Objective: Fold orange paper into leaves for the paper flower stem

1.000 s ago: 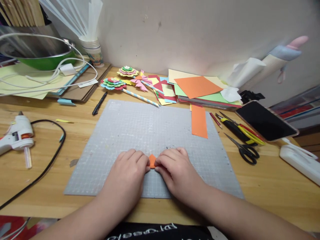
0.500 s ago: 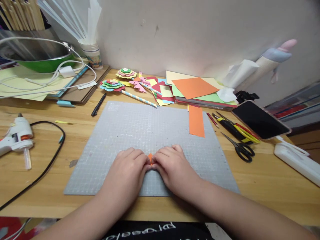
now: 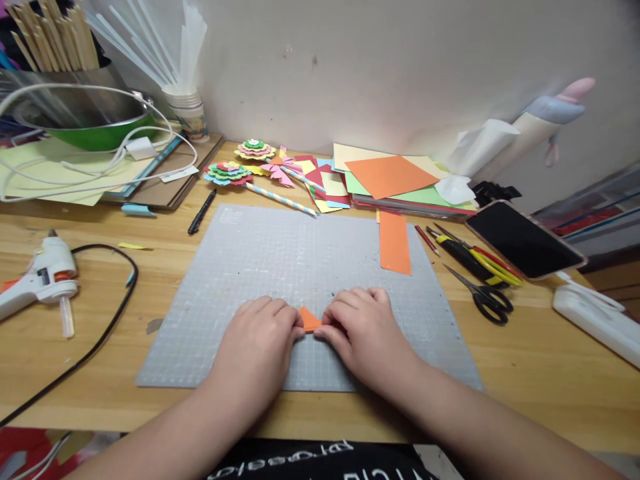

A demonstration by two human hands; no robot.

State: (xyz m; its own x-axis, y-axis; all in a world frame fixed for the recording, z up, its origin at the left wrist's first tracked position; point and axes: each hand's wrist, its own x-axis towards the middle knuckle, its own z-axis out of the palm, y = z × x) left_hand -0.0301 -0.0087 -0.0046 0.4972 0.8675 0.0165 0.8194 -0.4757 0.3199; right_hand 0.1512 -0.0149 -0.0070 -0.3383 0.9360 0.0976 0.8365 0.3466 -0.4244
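A small folded piece of orange paper (image 3: 310, 321) sits low over the front part of the grey cutting mat (image 3: 260, 257), a triangular part of it showing between my hands. My left hand (image 3: 264, 337) pinches its left end between thumb and fingers. At the right end my right hand (image 3: 361, 328) is closed on it the same way. The fingers cover both ends of the piece. Farther back on the mat's right side lies an orange paper strip (image 3: 395, 243).
Scissors (image 3: 487, 300), yellow-handled pliers (image 3: 475, 257) and a phone (image 3: 525, 239) lie to the right. A glue gun (image 3: 53, 273) with a black cord is on the left. Paper flowers (image 3: 227, 173), a pen (image 3: 203, 212) and stacked coloured paper (image 3: 393, 177) are at the back.
My right hand has shifted slightly right, away from my left hand, so more of the orange paper shows between them. The view has turned a little to the left.
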